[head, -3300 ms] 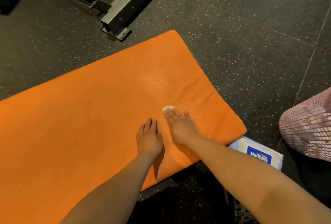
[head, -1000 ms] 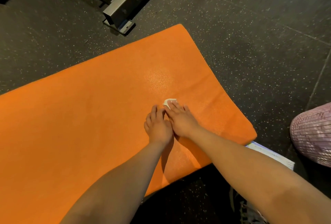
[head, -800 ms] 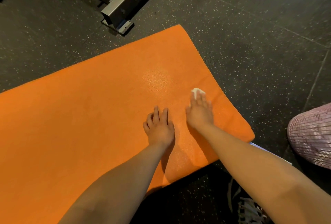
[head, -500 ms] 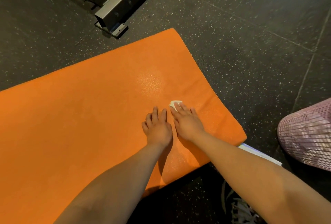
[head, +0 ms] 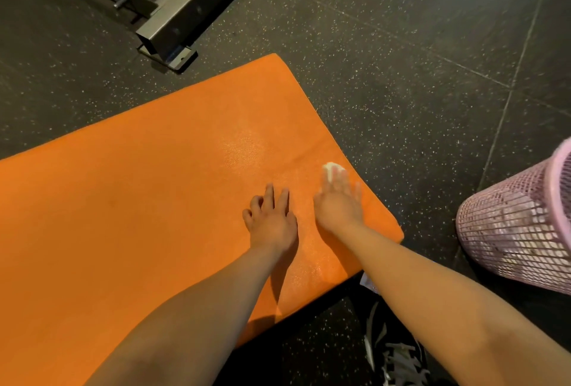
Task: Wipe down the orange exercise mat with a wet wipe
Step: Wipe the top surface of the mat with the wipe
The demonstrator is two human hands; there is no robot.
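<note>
Head view: an orange mat [head: 139, 215] lies flat on a dark speckled floor [head: 401, 76], its far right corner rounded and its right end running diagonally toward the lower middle of the frame. The left hand [head: 272, 222] rests palm down on the mat near that right end, fingers spread and only slightly bent, holding nothing. The right hand [head: 338, 203], just beside it and closer to the mat's right edge, lies palm down with fingers extended and pressed onto a white wet wipe [head: 330, 167]; the hand is motion-blurred, and only a small bunched part of the wipe shows beyond the fingertips, in contact with the mat. A paler, glistening patch [head: 244, 147] marks the mat surface beyond the two hands. Both bare forearms enter from the bottom of the frame. Off the mat, a grey metal frame [head: 173, 24] stands on the floor near the mat's far corner, a pink mesh basket [head: 519, 225] sits at the right edge of the frame, well apart from the mat, and a dark shoe with pale laces [head: 398, 358] appears at the bottom, between the forearms.
</note>
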